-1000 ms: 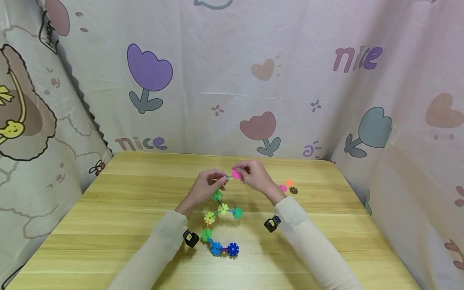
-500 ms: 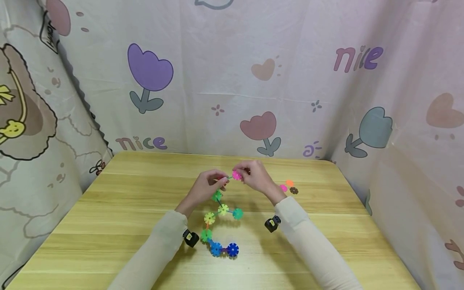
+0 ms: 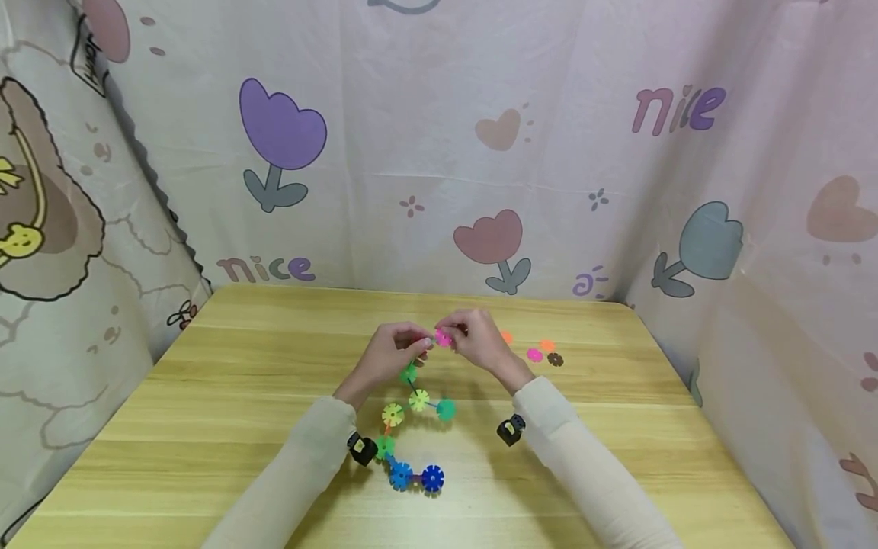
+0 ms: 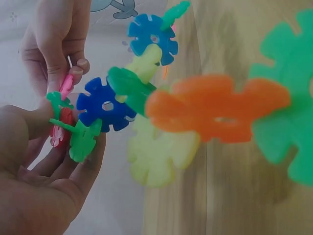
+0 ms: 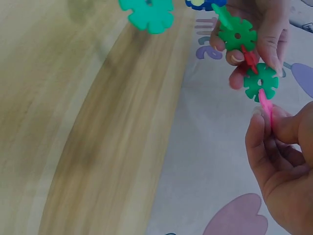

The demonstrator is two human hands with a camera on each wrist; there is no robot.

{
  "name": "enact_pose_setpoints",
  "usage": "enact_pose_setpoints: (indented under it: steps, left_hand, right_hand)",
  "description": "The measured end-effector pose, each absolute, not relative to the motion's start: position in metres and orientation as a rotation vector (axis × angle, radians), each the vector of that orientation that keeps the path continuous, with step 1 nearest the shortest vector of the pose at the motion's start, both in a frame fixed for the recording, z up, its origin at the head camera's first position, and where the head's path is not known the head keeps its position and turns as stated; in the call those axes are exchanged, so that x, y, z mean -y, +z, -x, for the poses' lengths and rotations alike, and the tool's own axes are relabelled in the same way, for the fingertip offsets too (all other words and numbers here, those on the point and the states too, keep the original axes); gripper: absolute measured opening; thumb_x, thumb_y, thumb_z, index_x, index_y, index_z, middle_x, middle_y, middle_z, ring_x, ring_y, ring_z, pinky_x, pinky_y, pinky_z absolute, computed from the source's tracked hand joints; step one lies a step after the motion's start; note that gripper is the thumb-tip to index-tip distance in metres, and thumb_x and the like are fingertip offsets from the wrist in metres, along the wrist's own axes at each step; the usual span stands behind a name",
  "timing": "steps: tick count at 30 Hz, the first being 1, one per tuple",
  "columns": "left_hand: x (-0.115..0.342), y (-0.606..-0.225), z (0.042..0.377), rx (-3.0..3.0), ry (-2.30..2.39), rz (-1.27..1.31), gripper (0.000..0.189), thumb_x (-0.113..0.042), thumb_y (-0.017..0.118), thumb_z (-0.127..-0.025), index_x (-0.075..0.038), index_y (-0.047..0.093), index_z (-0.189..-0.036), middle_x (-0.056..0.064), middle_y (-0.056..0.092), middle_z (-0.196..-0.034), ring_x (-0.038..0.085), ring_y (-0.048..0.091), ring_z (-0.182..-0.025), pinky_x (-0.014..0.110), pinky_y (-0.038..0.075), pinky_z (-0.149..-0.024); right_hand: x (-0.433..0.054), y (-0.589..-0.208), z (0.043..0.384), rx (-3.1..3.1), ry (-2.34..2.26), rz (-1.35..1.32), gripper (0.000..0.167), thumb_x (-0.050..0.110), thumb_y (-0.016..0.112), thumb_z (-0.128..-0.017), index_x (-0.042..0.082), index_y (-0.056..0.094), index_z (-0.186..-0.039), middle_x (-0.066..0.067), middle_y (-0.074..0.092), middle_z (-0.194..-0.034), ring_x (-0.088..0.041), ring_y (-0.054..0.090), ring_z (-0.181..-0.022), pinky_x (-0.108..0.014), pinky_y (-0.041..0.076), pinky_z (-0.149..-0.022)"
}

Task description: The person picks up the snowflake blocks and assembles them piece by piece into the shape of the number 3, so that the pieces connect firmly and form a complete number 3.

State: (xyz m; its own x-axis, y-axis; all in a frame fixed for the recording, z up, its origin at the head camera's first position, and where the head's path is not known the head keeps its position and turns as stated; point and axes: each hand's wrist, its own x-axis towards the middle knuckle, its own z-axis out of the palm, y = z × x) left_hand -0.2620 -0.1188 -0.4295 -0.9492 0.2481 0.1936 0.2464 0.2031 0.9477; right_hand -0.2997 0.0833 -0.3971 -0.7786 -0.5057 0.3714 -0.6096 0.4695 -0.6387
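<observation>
My right hand (image 3: 476, 339) pinches a pink notched disc (image 5: 265, 104) between thumb and fingers. That disc meets the edge of a teal-green disc (image 5: 268, 87); how deep their slots interlock I cannot tell. Thumb and fingertips of my left hand (image 3: 391, 354) grip the chain by this teal-green disc and a red disc (image 4: 60, 132) joined to it. From there the linked chain hangs toward me, through a blue disc (image 4: 93, 105), yellow discs (image 3: 392, 415), an orange disc (image 4: 210, 100) and green ones, down to a dark blue disc (image 3: 433, 479). A teal disc (image 3: 446, 409) branches off sideways.
Loose discs lie on the wooden table (image 3: 617, 427) beyond my right wrist: a pink one (image 3: 534, 355), an orange one (image 3: 546, 345) and a brown one (image 3: 555, 359). Another orange disc (image 3: 507, 336) shows beside my right hand. A printed curtain (image 3: 384, 152) stands behind the table.
My right hand has shifted slightly left and down with the pink disc, nearer my left hand. The chain's lower end has swung a little left. An orange disc beside the right hand has come into sight.
</observation>
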Motion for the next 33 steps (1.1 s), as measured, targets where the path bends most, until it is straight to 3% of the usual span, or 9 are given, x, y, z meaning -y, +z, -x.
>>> enact_pose_setpoints:
  steps: [11,18,20,30,33]
  left_hand:
    - [0.121,-0.430,0.264,-2.408,1.919,-0.542,0.022,-0.018,0.064,-0.103,-0.001,0.071,-0.116,0.017,0.074,-0.104,0.050,0.068,-0.098,0.041,0.064,-0.079]
    - [0.122,-0.431,0.264,-2.428,1.900,-0.485,0.018,-0.023,0.070,-0.100,-0.008,0.073,-0.110,0.009,0.074,-0.097,0.024,0.073,-0.082,0.047,0.064,-0.081]
    - [0.123,-0.430,0.264,-2.419,1.902,-0.483,0.019,-0.023,0.070,-0.100,-0.008,0.073,-0.110,0.011,0.074,-0.096,0.021,0.072,-0.080,0.050,0.063,-0.082]
    - [0.132,-0.425,0.264,-2.395,1.914,-0.463,0.031,-0.022,0.068,-0.102,-0.009,0.065,-0.129,0.019,0.072,-0.116,0.043,0.072,-0.091,0.040,0.065,-0.081]
    - [0.135,-0.424,0.265,-2.380,1.913,-0.491,0.035,-0.021,0.066,-0.103,-0.009,0.061,-0.136,0.021,0.071,-0.118,0.044,0.072,-0.090,0.038,0.065,-0.080]
  right_hand:
    - [-0.087,-0.396,0.304,2.605,1.199,-0.984,0.016,-0.003,0.063,-0.099,-0.004,0.077,-0.107,-0.016,0.076,-0.093,-0.008,0.061,-0.060,-0.021,0.055,-0.055]
    - [-0.089,-0.397,0.304,2.636,1.238,-1.014,0.018,-0.001,0.061,-0.101,-0.004,0.076,-0.111,-0.016,0.075,-0.091,-0.008,0.062,-0.061,-0.022,0.057,-0.056]
    - [-0.091,-0.396,0.304,2.643,1.256,-1.020,0.019,0.000,0.061,-0.101,-0.003,0.075,-0.114,-0.016,0.075,-0.090,-0.010,0.064,-0.062,-0.023,0.058,-0.057]
    - [-0.127,-0.394,0.314,2.738,1.144,-0.858,0.020,0.005,0.061,-0.103,0.003,0.075,-0.117,-0.013,0.075,-0.094,-0.020,0.071,-0.073,-0.024,0.059,-0.063]
    - [-0.140,-0.396,0.319,2.757,1.119,-0.833,0.020,0.004,0.060,-0.102,0.001,0.074,-0.117,-0.017,0.074,-0.097,-0.030,0.073,-0.078,-0.023,0.058,-0.064]
